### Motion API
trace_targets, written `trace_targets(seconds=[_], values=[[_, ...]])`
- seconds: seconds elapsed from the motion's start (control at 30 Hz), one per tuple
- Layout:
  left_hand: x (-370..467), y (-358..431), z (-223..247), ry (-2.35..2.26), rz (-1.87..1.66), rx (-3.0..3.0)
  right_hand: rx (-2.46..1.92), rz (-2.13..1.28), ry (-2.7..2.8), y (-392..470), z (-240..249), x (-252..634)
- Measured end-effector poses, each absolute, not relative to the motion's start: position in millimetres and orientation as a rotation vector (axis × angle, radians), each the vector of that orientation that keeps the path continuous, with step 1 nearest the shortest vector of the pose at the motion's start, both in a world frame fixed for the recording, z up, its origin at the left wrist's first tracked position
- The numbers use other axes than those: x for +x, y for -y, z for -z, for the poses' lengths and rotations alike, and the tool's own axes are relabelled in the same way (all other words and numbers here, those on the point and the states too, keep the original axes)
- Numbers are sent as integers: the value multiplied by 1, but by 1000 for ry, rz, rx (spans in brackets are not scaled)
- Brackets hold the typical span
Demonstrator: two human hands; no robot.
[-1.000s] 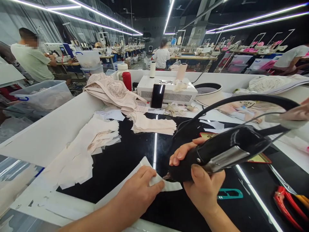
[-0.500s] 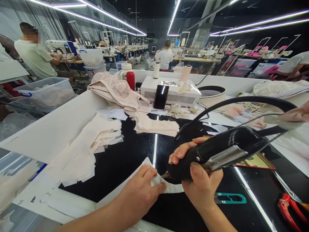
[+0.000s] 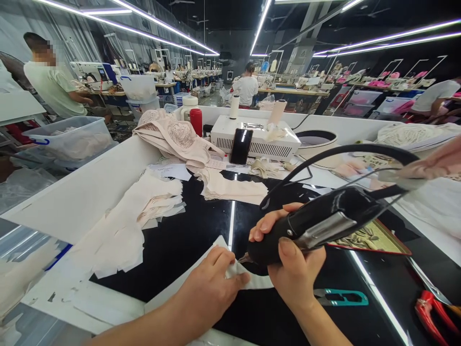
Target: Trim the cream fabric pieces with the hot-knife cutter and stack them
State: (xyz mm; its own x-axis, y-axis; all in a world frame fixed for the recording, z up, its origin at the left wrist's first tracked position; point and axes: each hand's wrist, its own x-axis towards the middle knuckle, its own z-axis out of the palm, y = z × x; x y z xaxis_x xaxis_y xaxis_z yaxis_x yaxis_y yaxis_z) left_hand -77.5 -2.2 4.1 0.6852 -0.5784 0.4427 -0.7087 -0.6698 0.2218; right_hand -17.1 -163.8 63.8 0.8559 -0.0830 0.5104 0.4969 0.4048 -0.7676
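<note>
Across our black tabletop [image 3: 201, 223], our left hand [image 3: 212, 283] pins the white strip [image 3: 261, 282]; our right hand [image 3: 297, 278] grips the black handheld tool [image 3: 306, 218], its tip [image 3: 245, 258] near the strip; one slip could jab the left hand; the looping cable [image 3: 363, 148] might drag; teal snips [image 3: 345, 298] lie near our wrist.

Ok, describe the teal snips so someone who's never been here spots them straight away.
Start at the glossy black tabletop, then find the right hand above it, gripping a black tool. Just right of that wrist lie the snips. Their flat teal frame sets them apart from the bright red handles farther right.
</note>
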Motion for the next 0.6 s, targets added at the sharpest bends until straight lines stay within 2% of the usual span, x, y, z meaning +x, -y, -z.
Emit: trace_targets(seconds=[0.43,0.6], values=[[-74,-9,-15,950,-320,2497,-1120,389,434,173,-68,-16],[-55,-17,-24,869,-243,2508,-1375,486,386,205,-72,-19]])
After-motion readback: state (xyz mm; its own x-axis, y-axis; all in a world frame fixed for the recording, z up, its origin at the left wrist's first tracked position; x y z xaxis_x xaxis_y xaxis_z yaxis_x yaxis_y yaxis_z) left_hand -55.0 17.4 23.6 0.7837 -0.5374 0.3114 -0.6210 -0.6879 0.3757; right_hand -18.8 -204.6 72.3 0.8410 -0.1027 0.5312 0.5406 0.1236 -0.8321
